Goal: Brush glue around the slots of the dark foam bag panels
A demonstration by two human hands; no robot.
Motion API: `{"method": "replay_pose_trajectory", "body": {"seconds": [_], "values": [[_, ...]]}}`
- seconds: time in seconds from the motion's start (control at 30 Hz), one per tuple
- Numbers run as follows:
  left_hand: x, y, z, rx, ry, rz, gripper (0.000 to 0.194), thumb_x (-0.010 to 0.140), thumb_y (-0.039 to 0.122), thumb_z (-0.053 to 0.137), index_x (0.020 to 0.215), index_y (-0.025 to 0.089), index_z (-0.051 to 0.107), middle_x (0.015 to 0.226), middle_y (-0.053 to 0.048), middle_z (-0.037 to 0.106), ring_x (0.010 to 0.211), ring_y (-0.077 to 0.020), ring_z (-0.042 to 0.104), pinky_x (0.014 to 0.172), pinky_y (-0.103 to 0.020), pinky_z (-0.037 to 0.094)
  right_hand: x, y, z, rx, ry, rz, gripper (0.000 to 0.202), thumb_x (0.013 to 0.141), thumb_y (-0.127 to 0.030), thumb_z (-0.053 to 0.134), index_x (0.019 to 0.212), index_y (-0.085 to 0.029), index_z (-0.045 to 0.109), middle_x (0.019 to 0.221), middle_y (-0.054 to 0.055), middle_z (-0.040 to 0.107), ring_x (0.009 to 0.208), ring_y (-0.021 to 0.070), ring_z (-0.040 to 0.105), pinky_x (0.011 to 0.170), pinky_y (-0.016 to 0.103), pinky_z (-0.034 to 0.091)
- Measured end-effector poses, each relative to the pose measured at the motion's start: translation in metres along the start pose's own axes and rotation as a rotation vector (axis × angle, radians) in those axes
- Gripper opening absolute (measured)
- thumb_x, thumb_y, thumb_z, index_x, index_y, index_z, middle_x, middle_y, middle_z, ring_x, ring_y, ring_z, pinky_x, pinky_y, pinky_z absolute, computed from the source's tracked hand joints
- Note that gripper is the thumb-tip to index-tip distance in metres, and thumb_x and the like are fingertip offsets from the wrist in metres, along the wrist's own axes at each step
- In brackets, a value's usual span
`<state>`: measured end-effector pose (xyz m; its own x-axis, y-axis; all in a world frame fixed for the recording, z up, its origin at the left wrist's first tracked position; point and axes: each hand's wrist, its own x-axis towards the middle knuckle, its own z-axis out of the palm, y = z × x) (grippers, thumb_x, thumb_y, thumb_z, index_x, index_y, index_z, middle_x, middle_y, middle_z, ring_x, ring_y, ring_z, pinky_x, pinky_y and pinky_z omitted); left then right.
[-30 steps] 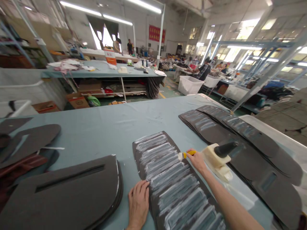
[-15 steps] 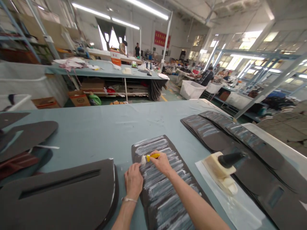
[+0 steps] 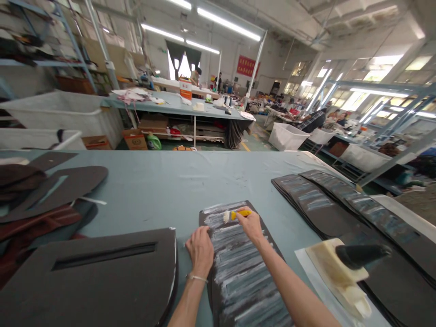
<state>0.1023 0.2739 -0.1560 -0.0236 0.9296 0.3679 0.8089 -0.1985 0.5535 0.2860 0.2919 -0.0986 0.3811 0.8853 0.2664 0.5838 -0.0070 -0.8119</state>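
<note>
The right hand (image 3: 251, 225) pinched a yellow-handled, white-bristled brush (image 3: 234, 215) crosswise over the far end of the long, dark, white-smeared panel (image 3: 238, 272); the left hand (image 3: 200, 247), loosely curled, touched its left edge.

We have a long dark panel (image 3: 235, 263) lying flat, its near end running out of view, with whitish streaks brushed crosswise over its face. We hold a small yellow-handled brush (image 3: 233, 215) above its far part, whitish bristles pointing left; whether they touch the surface, we cannot tell
</note>
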Motion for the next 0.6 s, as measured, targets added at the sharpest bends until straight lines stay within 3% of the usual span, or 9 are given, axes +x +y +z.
{"method": "replay_pose_trajectory", "body": {"seconds": [0.1, 0.17, 0.23, 0.4, 0.47, 0.6], "values": [[0.009, 0.000, 0.006, 0.072, 0.021, 0.002, 0.032, 0.088, 0.013, 0.036, 0.107, 0.021, 0.060, 0.111, -0.007, 0.062, 0.107, -0.0214, 0.051, 0.088, -0.038, 0.032, -0.001, -0.017, 0.047, 0.094, -0.114, -0.040, 0.023, 0.071, -0.031, 0.053, 0.084, -0.020, 0.068, 0.060, -0.003, 0.059, 0.054, 0.0133, 0.051, 0.053, 0.021, 0.038], [0.011, -0.001, 0.008, 0.114, 0.004, 0.006, 0.032, 0.087, 0.012, 0.036, 0.106, 0.021, 0.060, 0.107, -0.007, 0.063, 0.105, -0.0220, 0.051, 0.085, -0.038, 0.032, 0.006, -0.015, 0.059, 0.090, -0.165, -0.048, 0.021, 0.070, -0.028, 0.053, 0.083, -0.021, 0.068, 0.060, -0.003, 0.060, 0.055, 0.0128, 0.052, 0.055, 0.021, 0.039], [0.010, -0.002, 0.008, 0.133, -0.004, 0.019, 0.032, 0.087, 0.011, 0.036, 0.106, 0.021, 0.059, 0.107, -0.006, 0.063, 0.105, -0.0221, 0.050, 0.085, -0.039, 0.031, 0.018, -0.005, 0.052, 0.013, -0.156, -0.024, 0.020, 0.069, -0.026, 0.053, 0.081, -0.021, 0.068, 0.060, -0.003, 0.059, 0.057, 0.0132, 0.052, 0.056, 0.021, 0.038], [0.008, -0.002, 0.009, 0.155, 0.003, 0.024, 0.033, 0.087, 0.010, 0.035, 0.109, 0.021, 0.058, 0.111, -0.006, 0.061, 0.106, -0.0221, 0.049, 0.087, -0.039, 0.031, 0.049, 0.006, 0.007, -0.374, 0.051, 0.052, 0.017, 0.071, -0.023, 0.053, 0.078, -0.021, 0.068, 0.064, 0.001, 0.061, 0.063, 0.0153, 0.054, 0.059, 0.023, 0.034], [0.008, -0.001, 0.009, 0.168, 0.008, 0.014, 0.032, 0.087, 0.012, 0.036, 0.109, 0.021, 0.058, 0.110, -0.007, 0.062, 0.105, -0.0225, 0.049, 0.086, -0.039, 0.031, 0.044, -0.006, 0.012, -0.409, 0.079, 0.021, 0.017, 0.073, -0.024, 0.052, 0.079, -0.021, 0.067, 0.063, 0.001, 0.060, 0.062, 0.0150, 0.053, 0.058, 0.022, 0.033], [0.008, -0.002, 0.010, 0.178, 0.009, 0.027, 0.029, 0.089, 0.015, 0.036, 0.107, 0.020, 0.059, 0.107, -0.008, 0.062, 0.105, -0.0233, 0.051, 0.087, -0.040, 0.031, 0.022, -0.025, 0.046, -0.190, -0.149, -0.173, 0.015, 0.074, -0.027, 0.054, 0.079, -0.023, 0.067, 0.061, -0.002, 0.059, 0.058, 0.0128, 0.051, 0.056, 0.021, 0.034]]}}
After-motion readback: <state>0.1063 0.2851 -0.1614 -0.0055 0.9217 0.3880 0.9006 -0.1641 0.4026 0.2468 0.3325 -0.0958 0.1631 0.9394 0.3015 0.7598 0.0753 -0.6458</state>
